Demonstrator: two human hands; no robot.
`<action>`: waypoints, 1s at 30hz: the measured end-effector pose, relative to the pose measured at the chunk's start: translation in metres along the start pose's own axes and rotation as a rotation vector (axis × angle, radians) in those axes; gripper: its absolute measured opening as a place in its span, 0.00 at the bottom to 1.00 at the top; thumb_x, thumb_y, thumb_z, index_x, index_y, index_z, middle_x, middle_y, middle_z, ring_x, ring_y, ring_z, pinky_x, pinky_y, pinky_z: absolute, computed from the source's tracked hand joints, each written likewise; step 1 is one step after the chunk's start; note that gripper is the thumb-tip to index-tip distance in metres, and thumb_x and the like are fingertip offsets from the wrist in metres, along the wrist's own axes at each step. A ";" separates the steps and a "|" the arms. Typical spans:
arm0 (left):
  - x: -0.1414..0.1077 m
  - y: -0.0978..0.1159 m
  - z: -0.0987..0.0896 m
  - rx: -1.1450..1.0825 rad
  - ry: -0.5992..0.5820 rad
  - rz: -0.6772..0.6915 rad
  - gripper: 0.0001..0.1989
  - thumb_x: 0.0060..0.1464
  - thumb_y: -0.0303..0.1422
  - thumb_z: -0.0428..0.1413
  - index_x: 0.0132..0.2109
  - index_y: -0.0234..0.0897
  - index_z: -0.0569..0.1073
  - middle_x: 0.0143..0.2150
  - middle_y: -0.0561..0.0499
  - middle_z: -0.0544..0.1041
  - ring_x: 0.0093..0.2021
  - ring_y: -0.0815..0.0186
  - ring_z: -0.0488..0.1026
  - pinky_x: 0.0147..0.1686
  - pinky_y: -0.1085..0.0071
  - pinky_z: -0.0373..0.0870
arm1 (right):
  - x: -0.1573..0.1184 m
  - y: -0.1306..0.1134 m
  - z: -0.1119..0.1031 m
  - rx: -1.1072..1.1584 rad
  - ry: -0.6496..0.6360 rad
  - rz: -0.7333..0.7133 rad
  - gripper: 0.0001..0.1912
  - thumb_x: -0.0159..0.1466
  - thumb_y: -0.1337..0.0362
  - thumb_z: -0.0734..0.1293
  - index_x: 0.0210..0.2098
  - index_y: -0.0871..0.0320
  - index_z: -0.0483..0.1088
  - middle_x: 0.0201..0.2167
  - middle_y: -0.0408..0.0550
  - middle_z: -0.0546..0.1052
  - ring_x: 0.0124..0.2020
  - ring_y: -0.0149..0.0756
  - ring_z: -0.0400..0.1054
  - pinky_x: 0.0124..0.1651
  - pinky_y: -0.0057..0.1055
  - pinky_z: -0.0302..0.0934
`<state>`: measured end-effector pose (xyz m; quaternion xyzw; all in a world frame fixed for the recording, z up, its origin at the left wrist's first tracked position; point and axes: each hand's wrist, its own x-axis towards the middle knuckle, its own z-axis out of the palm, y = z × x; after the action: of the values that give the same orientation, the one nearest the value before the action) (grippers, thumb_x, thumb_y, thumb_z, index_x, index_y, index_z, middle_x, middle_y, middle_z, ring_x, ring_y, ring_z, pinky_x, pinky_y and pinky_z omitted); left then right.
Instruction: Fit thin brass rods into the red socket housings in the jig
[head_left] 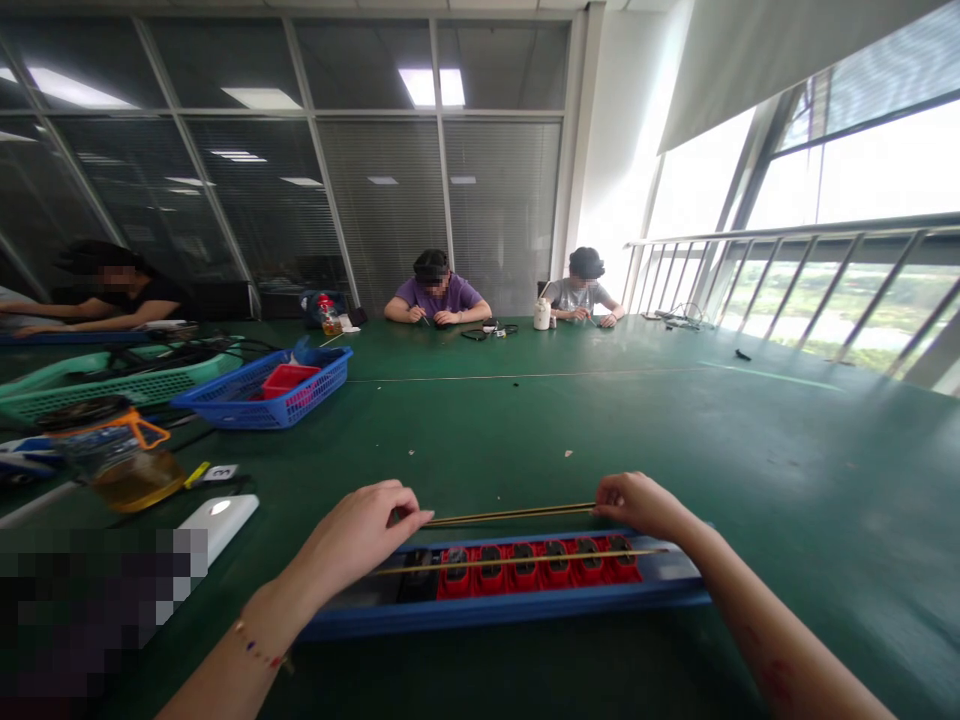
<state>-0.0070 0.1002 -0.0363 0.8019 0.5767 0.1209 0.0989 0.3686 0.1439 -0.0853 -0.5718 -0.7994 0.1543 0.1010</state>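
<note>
My left hand (pixel 379 525) is closed in a pinch at the left end of a pair of thin gold-coloured strips (pixel 514 515). At their right end my right hand (pixel 637 500) pinches them as well, its fingers curled and partly hidden. The strips run level between both hands, just beyond a long blue tray (pixel 510 618). Inside the tray stands a row of several red square cups (pixel 523 578) with dark parts in them. Another thin gold strip (pixel 547 560) lies lengthwise over the cups.
To the left are a white device (pixel 229 515), a jar of amber liquid (pixel 139 480), a blue basket (pixel 300 405) holding a red box (pixel 289 380), and a green basket (pixel 150 378) with cables. Several people sit across the green table (pixel 675 440). A white bottle (pixel 541 315) stands there.
</note>
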 end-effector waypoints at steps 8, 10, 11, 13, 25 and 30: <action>-0.022 0.023 -0.006 0.024 -0.147 0.066 0.06 0.46 0.38 0.54 0.30 0.44 0.72 0.32 0.55 0.72 0.31 0.67 0.69 0.27 0.75 0.56 | 0.003 -0.001 0.006 -0.047 0.014 0.058 0.09 0.55 0.58 0.64 0.29 0.55 0.73 0.28 0.45 0.77 0.30 0.35 0.69 0.33 0.26 0.59; -0.022 0.021 -0.003 0.033 -0.142 0.056 0.05 0.48 0.38 0.52 0.30 0.44 0.72 0.31 0.55 0.73 0.30 0.68 0.69 0.26 0.75 0.56 | 0.003 0.001 0.007 -0.068 0.029 0.075 0.09 0.54 0.58 0.64 0.29 0.55 0.73 0.29 0.45 0.77 0.31 0.35 0.69 0.33 0.26 0.59; -0.021 0.020 -0.002 0.036 -0.144 0.049 0.06 0.48 0.38 0.52 0.30 0.44 0.72 0.30 0.55 0.73 0.29 0.68 0.69 0.26 0.75 0.55 | 0.003 0.002 0.008 -0.079 0.040 0.081 0.09 0.54 0.58 0.64 0.29 0.55 0.73 0.28 0.45 0.76 0.30 0.35 0.69 0.33 0.27 0.59; -0.021 0.019 -0.001 0.037 -0.154 0.036 0.06 0.48 0.38 0.52 0.30 0.44 0.71 0.29 0.56 0.73 0.29 0.68 0.69 0.25 0.76 0.55 | 0.003 0.004 0.009 -0.083 0.058 0.082 0.09 0.54 0.58 0.64 0.28 0.56 0.72 0.28 0.45 0.76 0.30 0.35 0.68 0.33 0.27 0.58; -0.029 0.022 -0.032 0.092 0.060 0.186 0.11 0.54 0.38 0.46 0.33 0.44 0.72 0.33 0.54 0.72 0.33 0.69 0.69 0.32 0.77 0.60 | 0.005 0.010 0.012 0.031 0.079 0.059 0.09 0.53 0.59 0.64 0.28 0.57 0.72 0.27 0.45 0.75 0.29 0.34 0.68 0.31 0.26 0.58; -0.022 0.007 -0.040 0.098 0.137 0.128 0.13 0.55 0.40 0.45 0.35 0.43 0.73 0.35 0.54 0.73 0.33 0.68 0.69 0.33 0.76 0.61 | 0.005 0.013 0.012 0.069 0.092 0.070 0.07 0.53 0.65 0.62 0.30 0.58 0.71 0.26 0.45 0.75 0.28 0.33 0.68 0.30 0.24 0.58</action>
<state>-0.0200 0.0775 0.0019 0.8307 0.5351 0.1532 0.0122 0.3743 0.1507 -0.1016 -0.6020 -0.7677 0.1587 0.1516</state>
